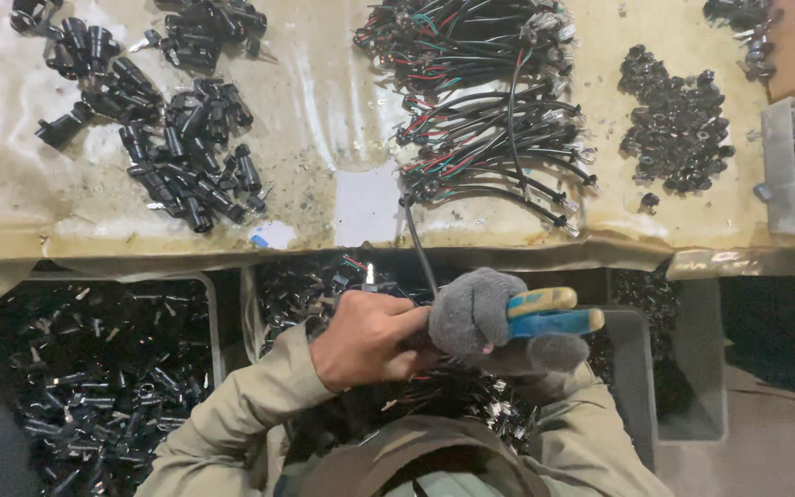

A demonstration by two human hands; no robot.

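Black cable [419, 244] between both hands

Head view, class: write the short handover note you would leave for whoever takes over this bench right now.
Left hand: bare, closed on a black cable that runs up onto the bench.
Right hand: in a grey glove, gripping blue-and-yellow-handled pliers beside the left hand.
On the bench: bundled cables at centre, black plastic sleeves on the left, a pile of small black parts on the right.
Below: bins of black parts.
Done or left: cannot tell from this view.
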